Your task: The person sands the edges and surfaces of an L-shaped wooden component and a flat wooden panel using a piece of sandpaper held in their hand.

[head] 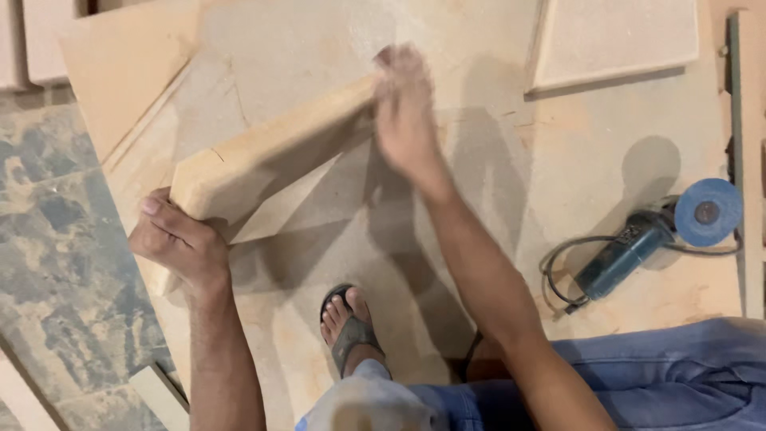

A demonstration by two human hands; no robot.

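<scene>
Foot: one sandalled foot (348, 323) showing nearest, planted on the large sheet; blue trouser legs (638, 375) filling the lower right corner.
Offcuts: two narrow pale strips (159, 393) lying at the lower left, on the mottled floor (48, 239).
Left hand: one left hand (177, 243) gripping the near end of the wooden block, fingers wrapped over its corner, thumb uppermost.
Wooden block: one long pale wooden block (263, 164), tilting up from lower left to upper right, held above the sheet and casting a dark shadow under it.
Right hand: one right hand (405, 112) blurring at the far end of the block, fingers together and flat, touching the block's upper end; closing on anything or not, impossible to tell.
Large sheet: one broad dusty board (495, 175) lying on the floor, carrying everything else.
Grinder: one blue angle grinder (638, 247) resting to the right, well apart from both hands, its round blue disc (708, 211) facing up, black cord (562, 275) looping beside it.
Panels: one pale square panel (614, 36) lying at the far right; two more panels (40, 40) lying at the far left corner.
Rail: one long grey strip (746, 160) running along the right edge.
</scene>
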